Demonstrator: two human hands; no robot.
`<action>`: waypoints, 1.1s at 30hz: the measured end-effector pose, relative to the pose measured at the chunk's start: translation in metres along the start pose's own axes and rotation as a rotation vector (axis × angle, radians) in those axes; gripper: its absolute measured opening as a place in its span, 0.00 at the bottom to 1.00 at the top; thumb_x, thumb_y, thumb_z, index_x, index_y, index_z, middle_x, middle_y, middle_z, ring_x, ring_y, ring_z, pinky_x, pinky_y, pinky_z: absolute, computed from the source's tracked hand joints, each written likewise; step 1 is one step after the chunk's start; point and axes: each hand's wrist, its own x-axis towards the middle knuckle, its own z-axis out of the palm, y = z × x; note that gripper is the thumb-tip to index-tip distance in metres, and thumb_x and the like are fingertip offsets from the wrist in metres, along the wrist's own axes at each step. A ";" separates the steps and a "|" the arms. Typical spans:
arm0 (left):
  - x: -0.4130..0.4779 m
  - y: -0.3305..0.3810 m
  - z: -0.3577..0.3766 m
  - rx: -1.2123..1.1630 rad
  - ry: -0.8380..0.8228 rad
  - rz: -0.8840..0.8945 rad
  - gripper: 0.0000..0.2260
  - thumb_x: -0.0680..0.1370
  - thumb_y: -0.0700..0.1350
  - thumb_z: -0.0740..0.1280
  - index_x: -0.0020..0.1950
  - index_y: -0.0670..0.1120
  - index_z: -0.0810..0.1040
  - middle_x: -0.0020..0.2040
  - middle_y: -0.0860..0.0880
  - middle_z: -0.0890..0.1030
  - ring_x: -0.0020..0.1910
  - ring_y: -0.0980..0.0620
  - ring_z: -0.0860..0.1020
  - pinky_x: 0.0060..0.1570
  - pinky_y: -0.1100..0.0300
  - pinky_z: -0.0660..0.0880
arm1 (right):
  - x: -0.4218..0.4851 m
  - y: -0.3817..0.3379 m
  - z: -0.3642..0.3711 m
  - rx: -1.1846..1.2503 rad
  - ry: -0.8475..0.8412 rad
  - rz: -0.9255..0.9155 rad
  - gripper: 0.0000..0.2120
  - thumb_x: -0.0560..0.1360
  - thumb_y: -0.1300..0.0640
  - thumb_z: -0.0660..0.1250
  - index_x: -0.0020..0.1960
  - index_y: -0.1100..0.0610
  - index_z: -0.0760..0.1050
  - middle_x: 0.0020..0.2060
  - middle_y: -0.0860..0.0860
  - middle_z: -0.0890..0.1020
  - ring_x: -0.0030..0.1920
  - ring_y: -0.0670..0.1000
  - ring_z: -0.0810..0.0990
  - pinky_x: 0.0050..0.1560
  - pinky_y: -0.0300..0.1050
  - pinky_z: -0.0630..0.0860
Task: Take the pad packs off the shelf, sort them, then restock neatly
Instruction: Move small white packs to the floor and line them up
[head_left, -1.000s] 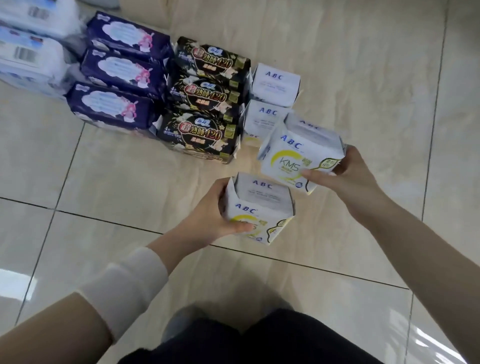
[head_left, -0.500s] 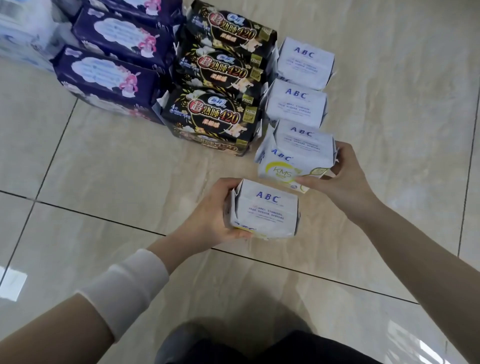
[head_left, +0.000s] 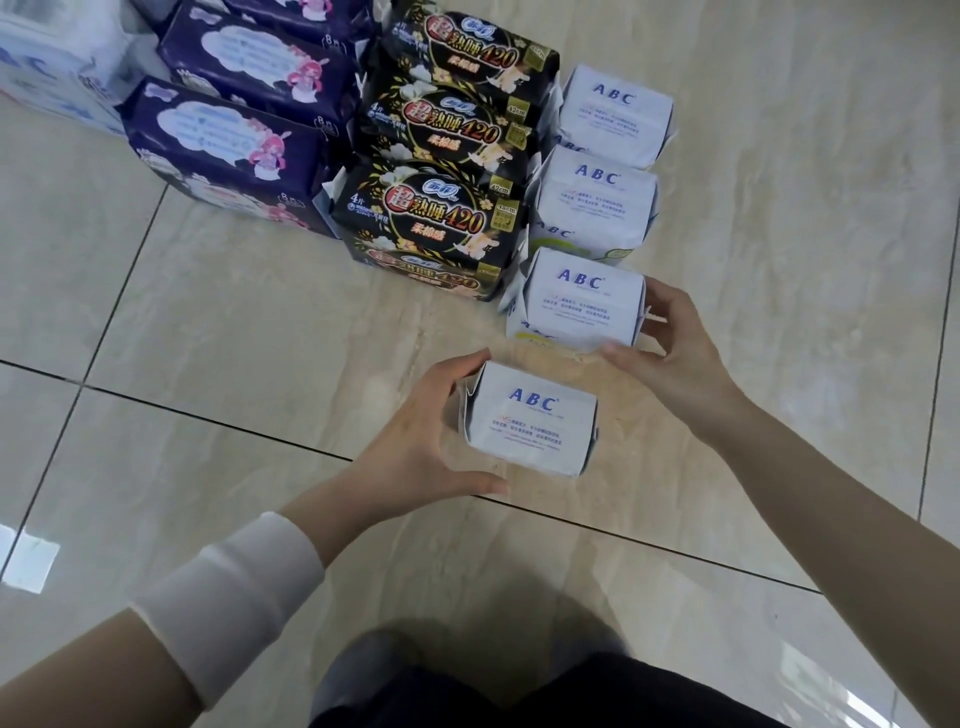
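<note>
A white ABC pack (head_left: 530, 418) is clasped by the left hand (head_left: 415, 441) at six o'clock of the column, another ABC pack (head_left: 579, 304) clamped by the right hand (head_left: 670, 348); the row risks skewing if either is nudged.

"ABC" in blue on white pack (head_left: 530, 418) in left hand (head_left: 415, 441); same on pack (head_left: 582, 299) at right hand (head_left: 670, 353), plus 2 more white packs (head_left: 597, 200) (head_left: 615, 117) beyond. Black packs (head_left: 434, 223) beyond the left-hand grip: "420", "42cm", "4". Purple packs (head_left: 223, 150) further left: "8". Small print unreadable.
</note>
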 end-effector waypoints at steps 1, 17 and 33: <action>-0.001 0.000 0.000 -0.007 0.012 0.003 0.43 0.59 0.58 0.74 0.68 0.59 0.56 0.71 0.58 0.63 0.69 0.62 0.63 0.67 0.69 0.59 | -0.003 0.000 -0.002 0.033 0.009 0.020 0.35 0.67 0.48 0.74 0.69 0.52 0.62 0.63 0.47 0.71 0.61 0.43 0.73 0.53 0.35 0.76; 0.025 0.004 0.007 0.004 0.103 0.040 0.33 0.68 0.42 0.75 0.63 0.60 0.60 0.61 0.64 0.65 0.61 0.71 0.65 0.57 0.79 0.62 | 0.007 -0.024 0.001 0.352 0.151 0.219 0.07 0.77 0.58 0.64 0.55 0.54 0.73 0.50 0.50 0.80 0.48 0.46 0.81 0.45 0.35 0.79; 0.045 0.007 0.003 -0.003 0.118 0.066 0.33 0.69 0.43 0.75 0.61 0.64 0.58 0.60 0.64 0.65 0.61 0.72 0.64 0.56 0.79 0.63 | 0.009 -0.033 0.008 0.367 0.265 0.228 0.08 0.78 0.61 0.63 0.56 0.59 0.72 0.53 0.53 0.79 0.48 0.47 0.80 0.51 0.41 0.78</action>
